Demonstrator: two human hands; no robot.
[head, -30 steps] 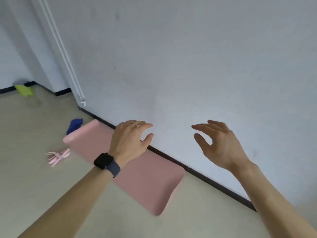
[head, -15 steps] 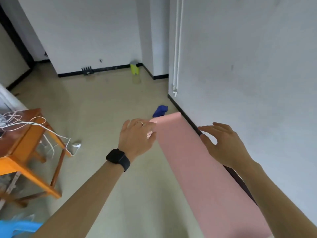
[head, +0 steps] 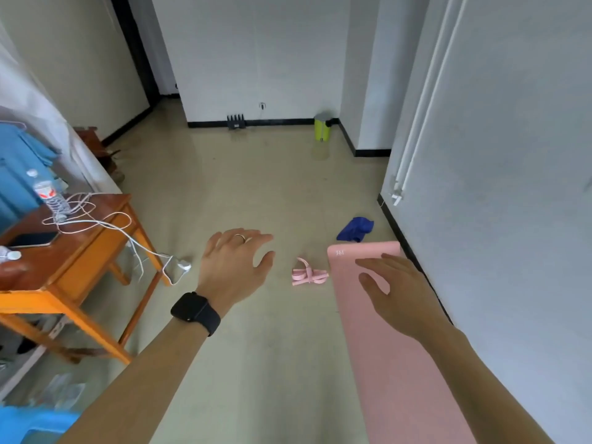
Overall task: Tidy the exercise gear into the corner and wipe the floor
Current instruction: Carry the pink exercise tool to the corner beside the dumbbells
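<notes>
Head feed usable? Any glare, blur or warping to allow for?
Head view: centre sharp, with the mat, strap, left hand and right hand clear; the wide lens bows the pipes at right; the floor has a soft sheen under the bin, no harsh glare; bottom-left corner blurred; light even, shadows faint.

The left grip (head: pixel 232 267), fingers spread and empty, hangs above the floor (head: pixel 256 187). The right grip (head: pixel 400 296), fingers relaxed, hovers over a pink mat (head: pixel 384 363) lying along the wall. A pink strap bundle (head: pixel 307 274) lies just beside the mat, and a blue cloth (head: pixel 355 229) lies past its far end. An orange bench (head: pixel 80 251) stands at the left.
</notes>
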